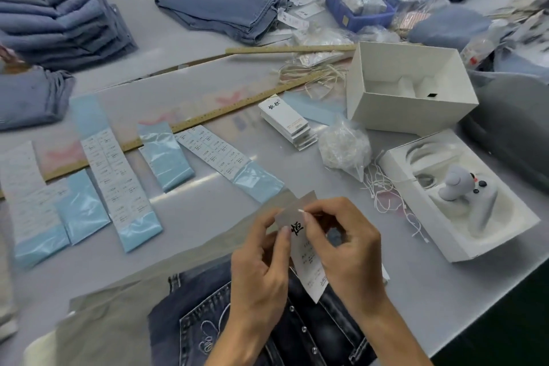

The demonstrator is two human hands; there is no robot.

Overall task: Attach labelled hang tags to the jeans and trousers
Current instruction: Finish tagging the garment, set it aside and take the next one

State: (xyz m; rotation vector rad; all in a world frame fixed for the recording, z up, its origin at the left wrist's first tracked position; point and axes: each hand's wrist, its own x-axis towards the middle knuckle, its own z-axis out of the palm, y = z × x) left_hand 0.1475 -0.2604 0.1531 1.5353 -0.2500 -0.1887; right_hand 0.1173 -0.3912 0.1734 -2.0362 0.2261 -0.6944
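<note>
Both hands are up over the dark jeans (267, 330): the left hand (261, 264) pinches the top edge of the hang tag (309, 264), while the right hand (347, 246) pinches what looks like a thin string end right at that top corner. The tag's long axis runs down toward the jeans, just below the grip. The tag's hole and the string itself are too small to make out.

A single head-worn wide-angle view looks forward and steeply down, close over the hands (306, 249) at lower centre, the bench (208, 208) stretching away toward the frame's top
</note>
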